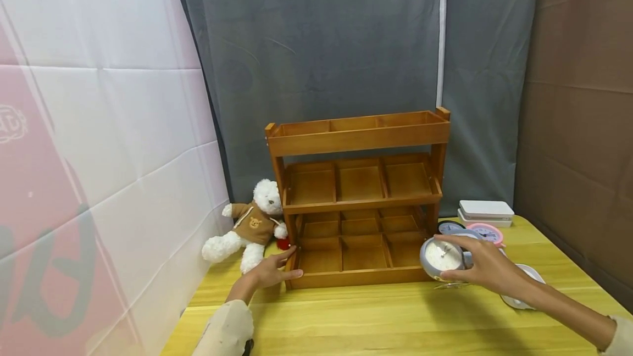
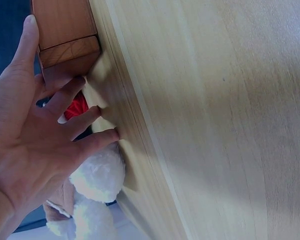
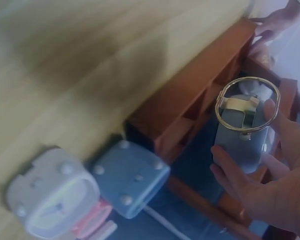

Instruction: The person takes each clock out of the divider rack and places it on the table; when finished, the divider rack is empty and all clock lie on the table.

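Observation:
My right hand (image 1: 487, 263) grips a grey-blue alarm clock (image 1: 440, 257) with a pale face, raised in front of the shelf's lower right corner. The right wrist view shows a gold ring (image 3: 277, 107) on this clock. A brown wooden tiered shelf (image 1: 363, 278) with divided compartments stands on the table. At its lower left corner rests my left hand (image 1: 269, 271), thumb by the front board and the other fingers spread along the side. In the left wrist view those fingers (image 2: 85, 120) look loosely extended, close to a wooden post (image 2: 65, 25).
A white teddy bear (image 1: 252, 227) in a brown hoodie sits left of the shelf. Right of it are a black clock (image 1: 449, 226), a pink clock (image 1: 486, 232), and a white clock (image 3: 55, 200). White boxes (image 1: 486, 210) lie behind them on the yellow wooden table (image 1: 346, 317).

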Tool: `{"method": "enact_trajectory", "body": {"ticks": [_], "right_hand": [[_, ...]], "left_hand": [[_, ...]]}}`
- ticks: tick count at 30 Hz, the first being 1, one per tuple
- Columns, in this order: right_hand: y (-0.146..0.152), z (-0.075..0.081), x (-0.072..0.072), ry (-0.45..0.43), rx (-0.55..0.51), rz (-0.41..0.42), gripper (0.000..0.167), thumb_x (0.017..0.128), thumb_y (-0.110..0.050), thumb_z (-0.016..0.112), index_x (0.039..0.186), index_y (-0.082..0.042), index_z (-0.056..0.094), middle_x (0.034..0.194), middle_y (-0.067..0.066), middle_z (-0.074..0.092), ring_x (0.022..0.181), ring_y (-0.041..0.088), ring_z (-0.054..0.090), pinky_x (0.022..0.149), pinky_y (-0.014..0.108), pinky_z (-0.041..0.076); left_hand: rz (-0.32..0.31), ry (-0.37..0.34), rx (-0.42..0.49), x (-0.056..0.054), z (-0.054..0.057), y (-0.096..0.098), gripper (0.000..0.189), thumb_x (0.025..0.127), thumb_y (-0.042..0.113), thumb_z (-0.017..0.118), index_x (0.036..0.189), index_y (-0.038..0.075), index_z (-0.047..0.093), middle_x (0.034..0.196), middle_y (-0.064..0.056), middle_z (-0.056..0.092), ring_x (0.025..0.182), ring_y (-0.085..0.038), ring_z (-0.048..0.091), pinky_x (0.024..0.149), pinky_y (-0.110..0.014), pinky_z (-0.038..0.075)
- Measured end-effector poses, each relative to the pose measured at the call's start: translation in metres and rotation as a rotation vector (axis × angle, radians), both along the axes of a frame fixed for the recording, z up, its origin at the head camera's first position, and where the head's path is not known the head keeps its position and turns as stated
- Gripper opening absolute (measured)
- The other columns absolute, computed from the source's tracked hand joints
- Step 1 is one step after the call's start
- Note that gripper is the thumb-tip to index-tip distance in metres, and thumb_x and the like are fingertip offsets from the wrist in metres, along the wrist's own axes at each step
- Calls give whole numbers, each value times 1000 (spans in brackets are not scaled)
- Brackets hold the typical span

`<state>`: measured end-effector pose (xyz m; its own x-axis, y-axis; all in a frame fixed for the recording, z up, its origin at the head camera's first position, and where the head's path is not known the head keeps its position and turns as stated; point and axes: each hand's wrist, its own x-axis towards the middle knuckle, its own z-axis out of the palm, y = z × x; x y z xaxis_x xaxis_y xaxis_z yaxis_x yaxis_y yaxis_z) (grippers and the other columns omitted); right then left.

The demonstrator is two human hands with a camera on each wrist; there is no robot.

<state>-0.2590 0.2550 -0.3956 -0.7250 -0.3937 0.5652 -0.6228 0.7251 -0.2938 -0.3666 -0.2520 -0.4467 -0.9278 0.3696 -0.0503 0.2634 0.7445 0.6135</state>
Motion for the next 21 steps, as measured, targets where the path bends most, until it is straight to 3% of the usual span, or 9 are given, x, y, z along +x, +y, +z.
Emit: {"method": "enact_trajectory", "body": {"ticks": [4,8,14,21], "right_hand": [[9,-14,3,-29,22,-44,76,73,-47,92,136,-12,69,129,10,72,106,17,66,80,36,58],[18,-29,3,-44,27,-38,75,72,-45,93,133,-9,70,127,15,72,101,12,64,78,34,58],[28,-53,1,-12,58,-50,71,70,-44,95,128,-8,73,119,13,75,103,21,70,78,34,59],[36,-70,0,-83,56,-27,68,71,-40,96,124,-5,73,114,16,76,96,20,70,73,35,58]], "left_hand": [[-1,1,-3,0,0,0,85,95,42,77,162,9,36,152,-31,48,139,-49,46,112,-62,39],[-2,9,-7,0,0,0,85,95,41,77,162,8,36,151,-32,48,139,-49,47,113,-61,39],[-8,10,0,-1,-2,-1,85,96,40,76,162,7,36,150,-34,48,140,-48,47,114,-60,39],[-3,-5,6,-1,-2,-1,84,96,40,76,162,9,35,152,-32,47,140,-49,46,113,-61,38]]}}
